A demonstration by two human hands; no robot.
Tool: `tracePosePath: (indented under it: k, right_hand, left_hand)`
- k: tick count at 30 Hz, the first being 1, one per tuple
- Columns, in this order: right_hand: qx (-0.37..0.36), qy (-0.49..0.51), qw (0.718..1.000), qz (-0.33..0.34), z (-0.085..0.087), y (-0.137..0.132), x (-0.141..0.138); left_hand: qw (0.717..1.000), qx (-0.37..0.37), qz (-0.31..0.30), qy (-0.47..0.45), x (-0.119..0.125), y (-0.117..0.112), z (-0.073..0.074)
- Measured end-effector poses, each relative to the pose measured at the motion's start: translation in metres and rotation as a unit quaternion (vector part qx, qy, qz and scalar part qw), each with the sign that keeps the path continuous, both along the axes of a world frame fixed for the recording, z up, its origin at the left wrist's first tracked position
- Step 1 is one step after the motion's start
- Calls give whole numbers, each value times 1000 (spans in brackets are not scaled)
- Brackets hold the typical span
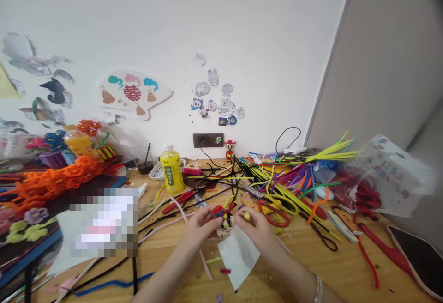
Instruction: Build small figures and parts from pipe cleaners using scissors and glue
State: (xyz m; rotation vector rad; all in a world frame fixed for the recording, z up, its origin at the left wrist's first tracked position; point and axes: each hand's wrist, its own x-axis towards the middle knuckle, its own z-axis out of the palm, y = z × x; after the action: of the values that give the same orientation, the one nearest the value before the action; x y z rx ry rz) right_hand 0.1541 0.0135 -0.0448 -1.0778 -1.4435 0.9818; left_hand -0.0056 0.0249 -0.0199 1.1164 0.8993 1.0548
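The left hand (199,227) pinches a tiny fuzzy pipe-cleaner doll (225,225) above the wooden desk (297,266), the right hand (254,230) pinches a yellow bit (246,215), and one slip could drop the doll by the red-handled scissors (277,215)

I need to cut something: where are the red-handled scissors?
Head view: the red-handled scissors lie on the table, right of the right hand, among yellow pipe cleaners.

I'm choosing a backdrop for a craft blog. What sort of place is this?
Probably a home craft corner: a light wooden desk strewn with multicoloured fuzzy pipe cleaners, red-handled metal scissors, and a small red pipe-cleaner figure in the left hand.
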Motion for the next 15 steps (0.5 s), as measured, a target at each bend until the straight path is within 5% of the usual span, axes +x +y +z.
tracePosePath:
  k: [7, 15]
  right_hand:
    - [-32, -4, 999, 37, -1, -7, -1]
    - [-51, 7, 995, 82, -1, -9, 2]
  left_hand:
    - [997, 24, 61, -41, -10, 5, 4]
    - [998, 27, 49, -24, -7, 2, -1]
